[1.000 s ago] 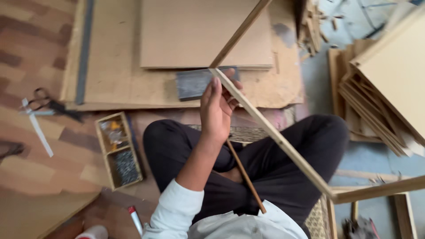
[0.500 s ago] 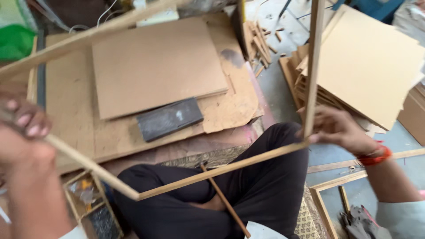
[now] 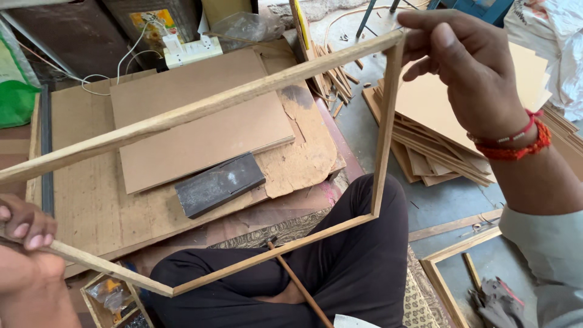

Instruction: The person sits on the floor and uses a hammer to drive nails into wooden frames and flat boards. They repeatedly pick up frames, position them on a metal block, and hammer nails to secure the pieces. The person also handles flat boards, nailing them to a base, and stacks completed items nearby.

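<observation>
Wooden frame [image 3: 200, 109] is held above the lap: right hand [image 3: 467, 67] is closed on its far corner, left hand [image 3: 24, 234] on the near rail. Both grips are best kept firm and level.

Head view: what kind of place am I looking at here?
Probably a small floor-level frame-making workshop. Both hands, left hand and right hand, hold a bare wooden frame over stacked boards, with wood offcuts and another frame on the floor.
</observation>
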`<action>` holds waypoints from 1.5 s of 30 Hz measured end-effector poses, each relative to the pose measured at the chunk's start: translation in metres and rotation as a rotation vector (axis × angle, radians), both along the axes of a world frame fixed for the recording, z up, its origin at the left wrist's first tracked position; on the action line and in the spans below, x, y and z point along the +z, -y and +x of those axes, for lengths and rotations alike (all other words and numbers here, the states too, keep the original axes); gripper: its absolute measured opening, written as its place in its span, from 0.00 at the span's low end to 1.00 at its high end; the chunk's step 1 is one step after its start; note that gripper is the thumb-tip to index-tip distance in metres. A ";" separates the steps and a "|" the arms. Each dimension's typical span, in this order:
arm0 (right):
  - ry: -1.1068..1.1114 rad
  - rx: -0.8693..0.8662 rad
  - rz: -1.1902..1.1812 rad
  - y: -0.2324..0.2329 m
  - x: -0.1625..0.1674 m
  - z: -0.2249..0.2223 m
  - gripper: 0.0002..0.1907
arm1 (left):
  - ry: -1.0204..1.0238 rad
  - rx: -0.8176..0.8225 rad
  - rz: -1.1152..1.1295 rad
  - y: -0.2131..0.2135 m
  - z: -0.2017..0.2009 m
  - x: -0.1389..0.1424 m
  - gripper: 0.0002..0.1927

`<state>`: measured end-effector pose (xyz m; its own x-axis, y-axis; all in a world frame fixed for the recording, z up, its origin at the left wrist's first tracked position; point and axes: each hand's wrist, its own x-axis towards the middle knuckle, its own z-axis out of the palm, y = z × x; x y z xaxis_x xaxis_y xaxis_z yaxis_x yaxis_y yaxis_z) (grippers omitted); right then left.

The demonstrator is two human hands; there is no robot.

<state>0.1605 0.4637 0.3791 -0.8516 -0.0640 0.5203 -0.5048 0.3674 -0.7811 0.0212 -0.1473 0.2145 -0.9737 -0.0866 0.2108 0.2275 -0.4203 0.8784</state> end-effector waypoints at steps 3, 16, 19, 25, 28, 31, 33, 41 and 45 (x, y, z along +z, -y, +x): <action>0.011 -0.017 0.011 0.006 0.006 -0.003 0.23 | -0.030 -0.008 -0.017 0.004 0.004 -0.004 0.17; 0.111 -0.070 0.172 0.004 -0.008 -0.011 0.07 | -0.036 -0.012 -0.035 0.025 -0.030 0.008 0.11; 0.005 -0.062 0.263 0.006 -0.017 -0.015 0.08 | -0.089 0.033 -0.016 0.027 -0.033 0.017 0.10; -0.232 0.017 0.511 0.035 -0.079 -0.027 0.17 | -0.140 0.275 0.133 0.026 0.054 -0.023 0.11; -0.132 0.044 0.530 0.066 -0.148 -0.027 0.13 | -0.066 0.381 0.227 -0.007 0.099 -0.076 0.12; -0.012 0.030 0.794 0.076 -0.193 -0.008 0.14 | 0.249 0.653 0.001 -0.030 0.132 -0.121 0.15; -0.009 0.041 0.934 0.085 -0.213 0.002 0.13 | 0.274 0.633 0.137 -0.028 0.144 -0.141 0.18; 0.184 0.078 0.849 0.091 -0.234 -0.007 0.19 | 0.238 0.518 0.188 0.003 0.162 -0.171 0.21; 0.258 -0.081 0.613 0.080 -0.252 -0.096 0.23 | 0.216 0.467 0.156 0.006 0.168 -0.172 0.19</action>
